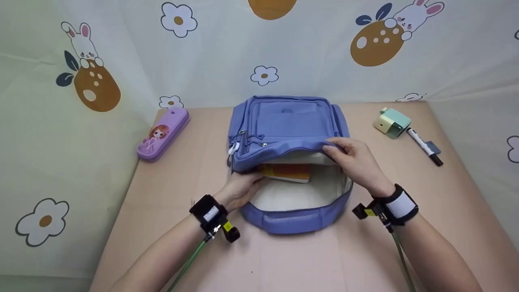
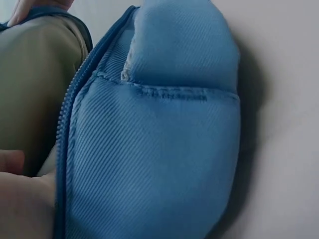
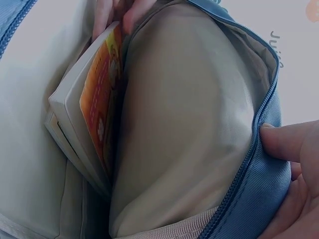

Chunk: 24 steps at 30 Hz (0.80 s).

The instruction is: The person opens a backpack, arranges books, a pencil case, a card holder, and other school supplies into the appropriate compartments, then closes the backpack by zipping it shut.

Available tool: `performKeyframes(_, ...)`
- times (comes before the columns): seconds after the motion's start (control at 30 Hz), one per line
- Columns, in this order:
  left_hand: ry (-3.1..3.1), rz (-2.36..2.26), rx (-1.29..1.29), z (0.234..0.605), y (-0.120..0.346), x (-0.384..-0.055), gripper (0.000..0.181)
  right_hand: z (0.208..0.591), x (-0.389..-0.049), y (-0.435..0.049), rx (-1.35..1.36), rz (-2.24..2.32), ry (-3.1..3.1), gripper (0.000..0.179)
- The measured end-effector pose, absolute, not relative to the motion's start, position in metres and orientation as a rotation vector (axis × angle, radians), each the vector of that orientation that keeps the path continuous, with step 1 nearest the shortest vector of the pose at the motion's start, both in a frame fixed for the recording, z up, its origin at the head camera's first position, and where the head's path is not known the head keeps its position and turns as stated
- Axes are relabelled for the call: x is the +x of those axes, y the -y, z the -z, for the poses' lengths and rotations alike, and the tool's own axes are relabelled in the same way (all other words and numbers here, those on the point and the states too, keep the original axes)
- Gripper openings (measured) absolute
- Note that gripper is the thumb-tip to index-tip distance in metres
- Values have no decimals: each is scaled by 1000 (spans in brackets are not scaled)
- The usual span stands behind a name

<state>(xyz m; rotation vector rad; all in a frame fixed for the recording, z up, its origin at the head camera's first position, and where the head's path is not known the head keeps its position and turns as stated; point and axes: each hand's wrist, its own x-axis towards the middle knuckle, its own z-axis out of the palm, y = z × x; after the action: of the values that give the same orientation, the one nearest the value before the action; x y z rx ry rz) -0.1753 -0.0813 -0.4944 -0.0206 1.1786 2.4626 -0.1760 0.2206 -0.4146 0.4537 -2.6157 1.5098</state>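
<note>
A blue backpack (image 1: 288, 121) lies on the table with its main compartment unzipped and its mouth facing me. My right hand (image 1: 361, 164) pinches the zippered edge of the front panel and holds it up. My left hand (image 1: 242, 190) reaches inside from the left. In the right wrist view, its fingers and thumb grip the end of an orange-covered book (image 3: 97, 97). Another thin book (image 3: 70, 144) lies against that one inside the pale lining. The left wrist view shows mostly the backpack's rim and top handle (image 2: 184, 45), with part of my left hand at the lower left.
A purple pencil case (image 1: 164, 134) with a cartoon girl lies at the table's left. Toward the back right stand a green pencil sharpener (image 1: 392, 122), a black-and-white marker (image 1: 423, 146) and a small dark block (image 1: 433, 147). A patterned curtain hangs behind the table.
</note>
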Motion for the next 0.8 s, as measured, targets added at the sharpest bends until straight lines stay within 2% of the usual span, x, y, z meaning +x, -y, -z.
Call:
performKeyframes(0.13,-1410,-2312,109,487,95,-163,73,414,-175,-220,436,-1507,2630,26)
performKeyframes(0.33,-1848,-1798,305,471,124,-142,67,400,-167,-212,420,-1472,2664,25)
performKeyframes(0.47,-2029,-1496,470,442,144,-130,53,393,-161,-209,431,-1475,2667,26)
performKeyframes(0.67,-2076,-1629,581,390,161,-127,29,413,-170,-218,412,-1481,2663,25)
performKeyframes(0.8,-2429,-1645,664,385,158,-139,34,418,-170,-220,431,-1514,2660,27)
